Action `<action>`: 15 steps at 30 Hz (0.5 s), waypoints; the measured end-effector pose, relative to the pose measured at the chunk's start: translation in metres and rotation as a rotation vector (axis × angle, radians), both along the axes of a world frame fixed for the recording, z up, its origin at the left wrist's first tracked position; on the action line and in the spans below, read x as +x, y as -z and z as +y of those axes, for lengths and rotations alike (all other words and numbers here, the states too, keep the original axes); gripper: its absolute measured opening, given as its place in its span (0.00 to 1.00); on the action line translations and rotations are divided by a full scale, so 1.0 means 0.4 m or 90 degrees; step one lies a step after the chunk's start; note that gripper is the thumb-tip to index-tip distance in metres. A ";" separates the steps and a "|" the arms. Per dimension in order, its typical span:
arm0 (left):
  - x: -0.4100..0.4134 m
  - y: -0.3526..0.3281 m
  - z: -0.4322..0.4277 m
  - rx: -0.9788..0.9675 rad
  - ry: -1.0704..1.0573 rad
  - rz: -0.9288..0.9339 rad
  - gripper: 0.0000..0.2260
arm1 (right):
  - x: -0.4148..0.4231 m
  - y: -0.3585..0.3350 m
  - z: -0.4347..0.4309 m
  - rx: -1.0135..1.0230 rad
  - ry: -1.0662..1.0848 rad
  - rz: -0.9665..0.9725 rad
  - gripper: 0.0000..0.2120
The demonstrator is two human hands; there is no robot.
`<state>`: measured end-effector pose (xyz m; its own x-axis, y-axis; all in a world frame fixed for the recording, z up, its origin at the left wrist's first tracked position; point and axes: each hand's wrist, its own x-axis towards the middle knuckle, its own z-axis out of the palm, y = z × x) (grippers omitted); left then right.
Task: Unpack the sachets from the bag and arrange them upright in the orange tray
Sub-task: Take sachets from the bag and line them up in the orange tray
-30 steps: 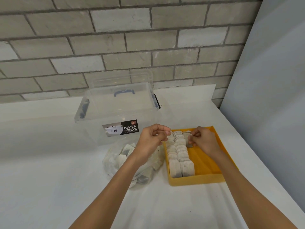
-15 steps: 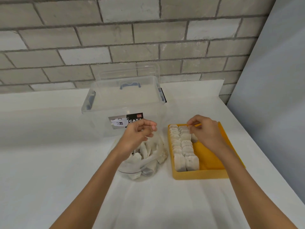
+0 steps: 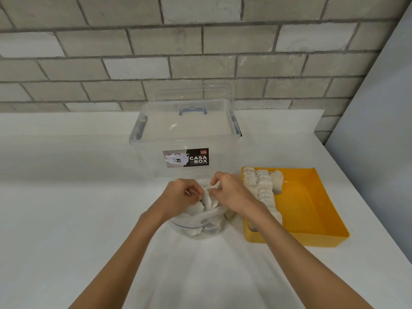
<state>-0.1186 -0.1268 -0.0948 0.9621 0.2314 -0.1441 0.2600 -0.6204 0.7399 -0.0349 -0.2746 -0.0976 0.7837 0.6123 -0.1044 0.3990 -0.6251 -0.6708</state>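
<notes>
A white counter (image 3: 66, 219) runs back to a grey brick wall (image 3: 200, 52). A clear, lidded storage box (image 3: 185, 134) stands mid-counter. To its right, an orange tray (image 3: 312, 208) holds white sachets (image 3: 260, 186) standing in rows along its left wall; its right half is bare.

Just beside the tray, a clear bag (image 3: 200, 223) slumps with loose sachets inside. At its mouth, the left hand (image 3: 180, 197) seems to pinch the bag's rim with curled fingers. The right hand (image 3: 234, 195) pinches one sachet (image 3: 208, 198) between thumb and forefinger.

The right forearm crosses low over the rows and could topple them when lifting. The counter's edge lies near the tray's right side; bare counter opens left and front.
</notes>
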 end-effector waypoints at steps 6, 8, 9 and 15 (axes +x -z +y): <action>-0.006 0.046 -0.051 -0.028 -0.014 0.031 0.14 | 0.016 -0.003 -0.020 0.022 0.002 0.008 0.14; -0.003 0.050 -0.060 0.004 -0.017 0.030 0.17 | 0.017 0.000 -0.026 0.041 -0.012 0.023 0.14; -0.002 0.051 -0.064 0.020 -0.022 0.026 0.17 | 0.016 0.002 -0.028 0.050 -0.020 0.033 0.14; 0.004 0.039 -0.056 0.052 -0.054 -0.027 0.08 | 0.010 -0.001 -0.037 0.086 -0.032 0.023 0.11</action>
